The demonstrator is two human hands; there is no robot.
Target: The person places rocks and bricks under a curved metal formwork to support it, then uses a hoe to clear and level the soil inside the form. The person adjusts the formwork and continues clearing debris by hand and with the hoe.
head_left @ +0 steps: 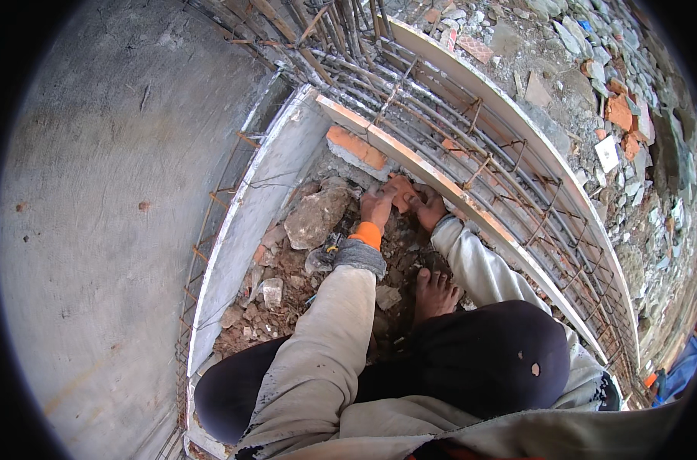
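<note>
A broken piece of orange brick (400, 193) lies near the far inner corner of the board-walled pit. My left hand (377, 205), with an orange cuff at its wrist, grips the piece from its left side. From the other side my right hand (430, 207) closes on it, thumb against the brick. Just beyond, an orange brick (357, 147) with grey mortar under it sits against the board. A large pale stone (318, 215) rests left of my left hand. The undersides of the fingers are hidden.
Boards (245, 207) wall the pit on the left, and another board (456, 192) on the right. Rusty rebar cages (509, 184) run outside them. Rubble (271, 295) covers the pit floor around my bare foot (434, 295). A concrete wall (110, 230) stands at left; broken bricks (621, 113) lie far right.
</note>
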